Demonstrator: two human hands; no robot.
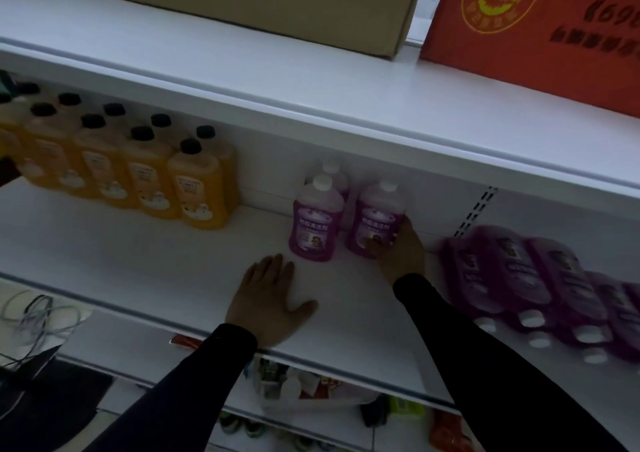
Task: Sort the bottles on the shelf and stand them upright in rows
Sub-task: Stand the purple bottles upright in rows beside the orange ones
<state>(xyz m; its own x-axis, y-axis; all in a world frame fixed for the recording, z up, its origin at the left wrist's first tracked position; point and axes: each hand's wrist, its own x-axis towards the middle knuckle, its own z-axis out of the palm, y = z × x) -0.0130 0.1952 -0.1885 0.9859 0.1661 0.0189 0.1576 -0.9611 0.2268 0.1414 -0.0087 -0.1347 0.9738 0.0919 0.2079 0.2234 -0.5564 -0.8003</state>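
Three purple bottles point(313, 221) upright, right hand point(401, 250) gripping one, left hand point(268, 299) flat, toppled bottles point(540, 278) alongside

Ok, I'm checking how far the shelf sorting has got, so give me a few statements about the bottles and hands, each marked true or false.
1. The right hand grips an upright purple bottle. True.
2. The left hand holds an orange bottle. False: it lies flat and empty on the shelf.
3. The orange bottles at the left stand upright in rows. True.
4. All purple bottles are upright. False: the purple bottles at the right lie on their sides, caps toward the shelf's front.
5. Three purple bottles stand upright mid-shelf. True.
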